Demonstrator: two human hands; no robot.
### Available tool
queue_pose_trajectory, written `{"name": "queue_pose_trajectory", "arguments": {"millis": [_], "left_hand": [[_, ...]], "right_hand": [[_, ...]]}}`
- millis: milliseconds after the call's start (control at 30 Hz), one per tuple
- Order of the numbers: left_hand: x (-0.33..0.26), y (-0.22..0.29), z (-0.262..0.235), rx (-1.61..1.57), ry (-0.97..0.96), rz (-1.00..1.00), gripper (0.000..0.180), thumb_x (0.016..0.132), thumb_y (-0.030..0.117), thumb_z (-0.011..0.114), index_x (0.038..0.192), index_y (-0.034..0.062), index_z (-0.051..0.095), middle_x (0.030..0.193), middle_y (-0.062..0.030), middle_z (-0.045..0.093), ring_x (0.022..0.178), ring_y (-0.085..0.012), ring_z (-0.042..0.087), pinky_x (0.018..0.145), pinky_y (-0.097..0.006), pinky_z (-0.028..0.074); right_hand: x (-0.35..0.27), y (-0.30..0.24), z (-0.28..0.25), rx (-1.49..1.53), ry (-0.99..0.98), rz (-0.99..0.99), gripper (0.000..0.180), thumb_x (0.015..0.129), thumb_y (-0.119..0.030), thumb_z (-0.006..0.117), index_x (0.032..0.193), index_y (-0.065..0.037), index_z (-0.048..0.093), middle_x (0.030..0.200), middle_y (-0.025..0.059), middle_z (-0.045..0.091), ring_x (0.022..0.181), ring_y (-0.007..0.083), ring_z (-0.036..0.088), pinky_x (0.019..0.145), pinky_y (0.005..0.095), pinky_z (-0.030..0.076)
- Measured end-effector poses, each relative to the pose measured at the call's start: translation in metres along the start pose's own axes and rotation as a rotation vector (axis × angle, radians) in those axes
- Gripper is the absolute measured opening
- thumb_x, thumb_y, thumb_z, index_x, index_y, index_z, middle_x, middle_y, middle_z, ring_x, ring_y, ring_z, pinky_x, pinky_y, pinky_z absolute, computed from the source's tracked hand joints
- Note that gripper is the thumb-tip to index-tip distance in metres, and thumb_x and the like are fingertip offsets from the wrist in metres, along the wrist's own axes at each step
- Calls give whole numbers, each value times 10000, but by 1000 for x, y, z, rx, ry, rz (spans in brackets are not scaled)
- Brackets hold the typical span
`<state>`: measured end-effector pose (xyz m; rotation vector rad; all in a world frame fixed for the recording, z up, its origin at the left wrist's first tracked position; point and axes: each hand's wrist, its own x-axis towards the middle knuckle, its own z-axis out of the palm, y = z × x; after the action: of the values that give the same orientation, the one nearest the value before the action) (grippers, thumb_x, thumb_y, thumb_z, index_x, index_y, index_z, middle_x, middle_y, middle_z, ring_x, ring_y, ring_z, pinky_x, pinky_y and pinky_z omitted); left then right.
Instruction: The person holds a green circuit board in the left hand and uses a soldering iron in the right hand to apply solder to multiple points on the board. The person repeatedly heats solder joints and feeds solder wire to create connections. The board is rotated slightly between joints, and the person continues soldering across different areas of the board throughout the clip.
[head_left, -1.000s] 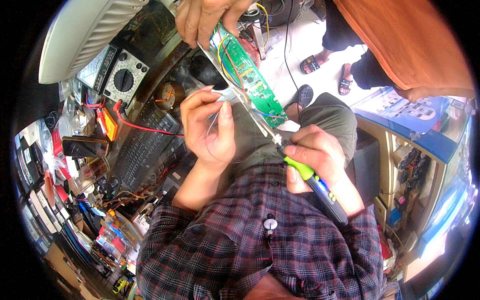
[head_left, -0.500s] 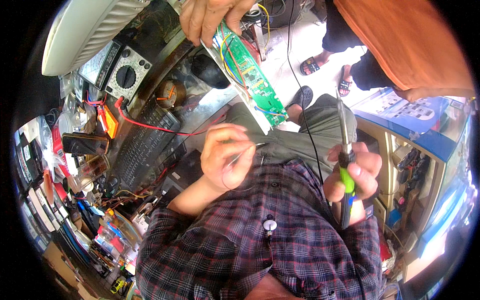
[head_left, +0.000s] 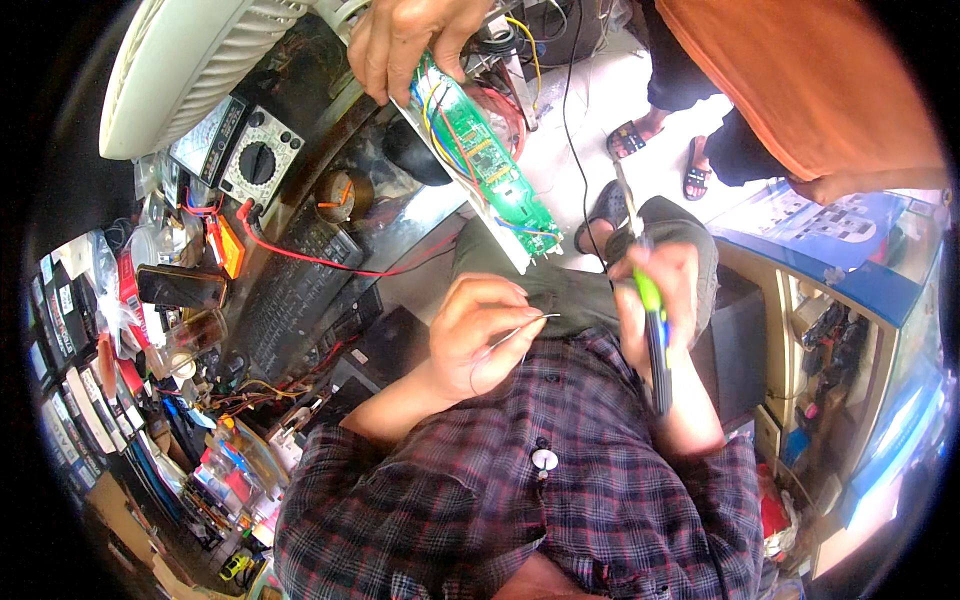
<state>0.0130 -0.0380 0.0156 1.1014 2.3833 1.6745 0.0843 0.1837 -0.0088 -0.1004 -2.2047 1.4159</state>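
My left hand (head_left: 478,335) pinches a thin, silvery solder wire (head_left: 543,317) between thumb and fingers, its free end sticking out to the right and a loop hanging below. The fingers of my right hand (head_left: 675,285) are wrapped round the green and black handle of a soldering iron (head_left: 655,330), whose metal shaft points up and away. Beyond my left hand, a long green circuit board (head_left: 512,195) in a white frame carries red, yellow and blue wires. Another person's hand (head_left: 415,35) grips its far end. Neither the iron nor the solder touches the board.
At the left are an analog multimeter (head_left: 262,160), a dusty keyboard (head_left: 290,290), a round tin (head_left: 343,195) and a phone (head_left: 182,287). A pale fan (head_left: 190,75) stands at the upper left. A person in orange (head_left: 810,80) stands beside a glass display case (head_left: 850,250). A black cable (head_left: 572,130) hangs down the middle.
My right hand has swung the soldering iron left, toward the board. My left hand has shifted a little right with the solder wire. The board appears slightly further left in view.
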Motion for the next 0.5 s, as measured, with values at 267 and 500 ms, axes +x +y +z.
{"name": "queue_pose_trajectory", "arguments": {"millis": [267, 500], "left_hand": [[22, 10, 10, -184, -43, -16, 238, 799, -22, 843, 995, 41, 724, 1002, -107, 663, 874, -259, 683, 752, -357, 563], [40, 7, 6, -263, -109, 52, 249, 803, -16, 844, 1016, 46, 731, 1012, -100, 668, 872, -251, 685, 746, -350, 559]], "right_hand": [[10, -15, -5, -62, -124, -291, 412, 640, -182, 925, 1028, -237, 799, 873, 23, 505, 745, 243, 614, 579, 331, 500], [27, -14, -14, -87, -173, -334, 416, 612, -166, 925, 1000, -234, 792, 852, 23, 495, 709, 234, 610, 557, 325, 499]]}}
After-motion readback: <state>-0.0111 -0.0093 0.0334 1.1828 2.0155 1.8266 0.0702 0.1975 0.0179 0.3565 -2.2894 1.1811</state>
